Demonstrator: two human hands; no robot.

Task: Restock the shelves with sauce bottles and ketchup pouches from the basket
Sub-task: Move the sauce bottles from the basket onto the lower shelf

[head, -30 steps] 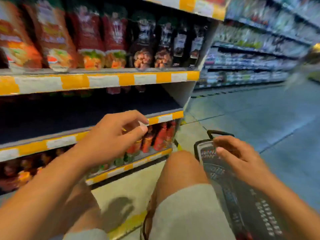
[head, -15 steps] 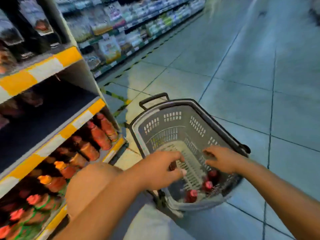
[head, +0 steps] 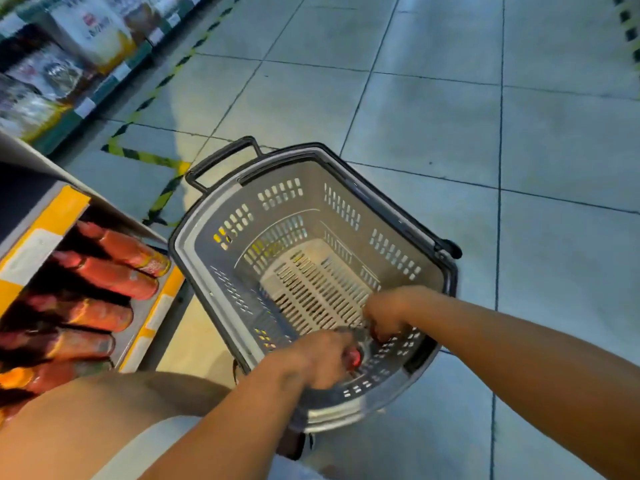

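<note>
A grey plastic basket [head: 194, 244] stands on the floor in front of me. Both hands are down in its near corner. My left hand [head: 322, 358] curls round a red-capped sauce bottle [head: 354, 358]. My right hand [head: 384, 315] is bent downward, and its fingers close on another dark red bottle top [head: 376, 336], which they mostly hide. The rest of the basket floor shows bare. At the left, the bottom shelf [head: 162, 306] holds several red sauce bottles [head: 117, 277] standing in a row.
My bent knee [head: 104, 410] is at the lower left, between shelf and basket. The basket's black handle [head: 221, 157] sticks out at its far side. Tiled aisle floor [head: 450, 116] stretches ahead and right. Another stocked shelf run [head: 69, 64] lies at the far left.
My view swung from the shelf down to the basket. Both hands dropped deeper into its near corner and closed on bottles there.
</note>
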